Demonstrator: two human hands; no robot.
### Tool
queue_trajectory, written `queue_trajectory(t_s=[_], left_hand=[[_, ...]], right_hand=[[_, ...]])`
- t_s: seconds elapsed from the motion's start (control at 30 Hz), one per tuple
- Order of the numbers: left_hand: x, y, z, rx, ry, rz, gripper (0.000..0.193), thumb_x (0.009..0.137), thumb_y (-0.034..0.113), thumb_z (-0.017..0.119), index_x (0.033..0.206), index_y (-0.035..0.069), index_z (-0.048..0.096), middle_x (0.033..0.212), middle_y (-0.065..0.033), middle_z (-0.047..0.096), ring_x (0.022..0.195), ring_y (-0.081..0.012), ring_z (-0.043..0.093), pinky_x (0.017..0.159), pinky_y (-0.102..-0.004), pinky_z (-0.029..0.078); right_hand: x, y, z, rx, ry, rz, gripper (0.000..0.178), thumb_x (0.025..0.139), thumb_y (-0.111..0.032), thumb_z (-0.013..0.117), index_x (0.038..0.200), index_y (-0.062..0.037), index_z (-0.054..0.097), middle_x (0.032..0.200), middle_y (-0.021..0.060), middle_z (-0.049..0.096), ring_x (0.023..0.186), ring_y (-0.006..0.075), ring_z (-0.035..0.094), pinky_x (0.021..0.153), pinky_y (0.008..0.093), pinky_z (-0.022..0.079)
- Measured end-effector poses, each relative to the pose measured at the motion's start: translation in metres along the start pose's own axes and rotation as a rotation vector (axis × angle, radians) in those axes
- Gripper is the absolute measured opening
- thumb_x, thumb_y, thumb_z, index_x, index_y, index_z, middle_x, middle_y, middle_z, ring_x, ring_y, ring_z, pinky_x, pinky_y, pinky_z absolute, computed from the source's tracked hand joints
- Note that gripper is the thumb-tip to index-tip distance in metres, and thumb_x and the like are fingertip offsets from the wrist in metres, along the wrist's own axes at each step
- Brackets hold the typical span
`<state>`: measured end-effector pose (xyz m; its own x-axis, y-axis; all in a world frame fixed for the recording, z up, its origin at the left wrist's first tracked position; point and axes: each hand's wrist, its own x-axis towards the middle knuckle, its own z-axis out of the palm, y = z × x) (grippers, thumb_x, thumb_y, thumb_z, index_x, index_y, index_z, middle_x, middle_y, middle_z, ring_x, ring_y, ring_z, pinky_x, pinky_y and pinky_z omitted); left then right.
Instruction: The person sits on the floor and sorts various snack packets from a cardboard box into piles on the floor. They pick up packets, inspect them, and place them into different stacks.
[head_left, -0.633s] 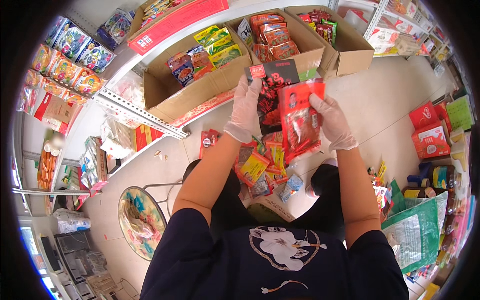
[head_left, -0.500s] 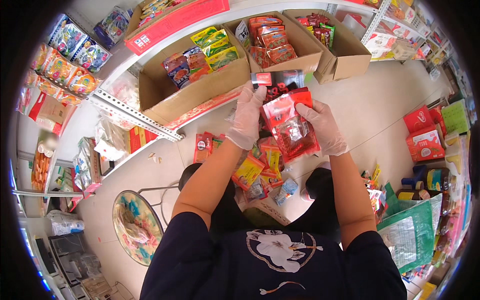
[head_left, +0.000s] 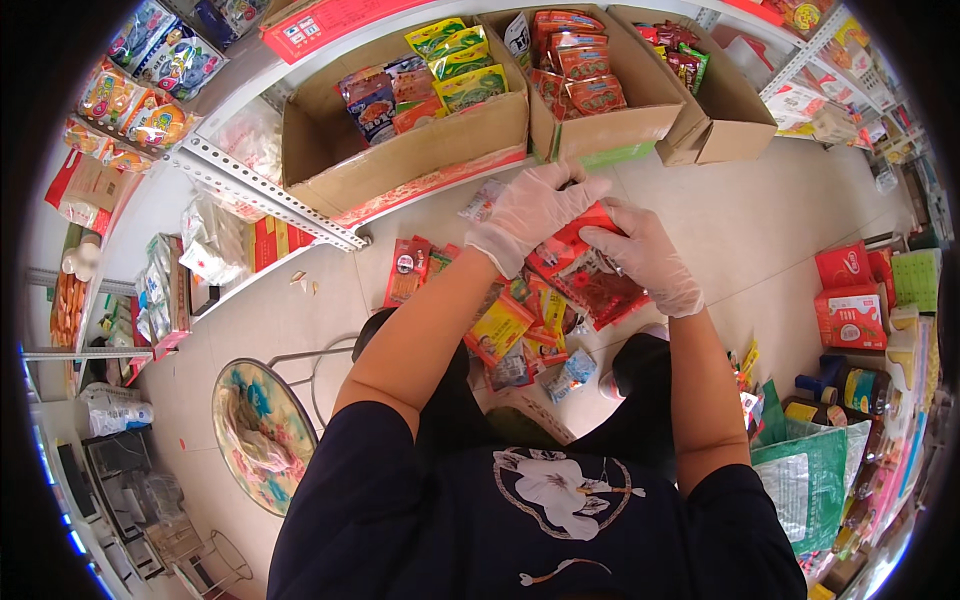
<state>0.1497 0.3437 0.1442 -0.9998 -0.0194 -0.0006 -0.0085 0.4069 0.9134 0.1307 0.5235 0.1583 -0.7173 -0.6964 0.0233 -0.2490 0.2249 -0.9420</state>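
The red food packet [head_left: 590, 272] has dropped lower and tipped over since the earlier frame, and the left hand [head_left: 535, 215] has swung across its top; the black packet that showed behind is now hidden or nearly so. The right hand [head_left: 642, 255] pinches the red packet's upper right edge, thumb in front; the left hand's fingers curl at its top corner, but whether that grip is closed on it I cannot tell. Handling looks partway: this packet is in the air, in no carton, while loose packets [head_left: 500, 328] lie jumbled on the floor [head_left: 760, 230] below, partly covered by it. Left of them stands a floral round stool [head_left: 270, 392]; to the right, a green bag [head_left: 810, 475]. Farther off, the left carton [head_left: 410, 175], middle carton [head_left: 620, 130] and right carton [head_left: 735, 142] line the low shelf's front edge [head_left: 430, 190], part-filled, their front walls standing between hands and contents. Red boxes [head_left: 850, 318] sit toward the floor's right edge.
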Motion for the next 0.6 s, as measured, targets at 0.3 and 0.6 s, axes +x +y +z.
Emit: queue_trajectory(t_s=[0.3,0.6], left_hand=[[0.001,-0.023,-0.069,-0.212,0.431,-0.246,0.044,0.089,0.045,0.055,0.103,0.003,0.061,0.095,-0.0049,0.063,0.081,-0.0152,0.057,0.071,-0.0287,0.047],[-0.012,-0.007,0.008,-1.097,-0.082,0.042,0.053,0.099,0.042,0.033,0.134,0.003,0.04,0.129,-0.0075,0.05,0.116,-0.0182,0.049,0.102,-0.0328,0.036]], right_hand=[[-0.013,-0.019,-0.009,0.341,0.114,0.212,0.026,0.087,-0.012,0.061,0.11,0.0006,0.061,0.086,0.003,0.062,0.07,0.0082,0.055,0.062,0.0236,0.045],[-0.009,-0.015,-0.014,0.605,0.353,0.189,0.024,0.089,-0.014,0.059,0.11,-0.0016,0.06,0.09,0.0016,0.062,0.075,0.0071,0.057,0.058,0.0228,0.05]])
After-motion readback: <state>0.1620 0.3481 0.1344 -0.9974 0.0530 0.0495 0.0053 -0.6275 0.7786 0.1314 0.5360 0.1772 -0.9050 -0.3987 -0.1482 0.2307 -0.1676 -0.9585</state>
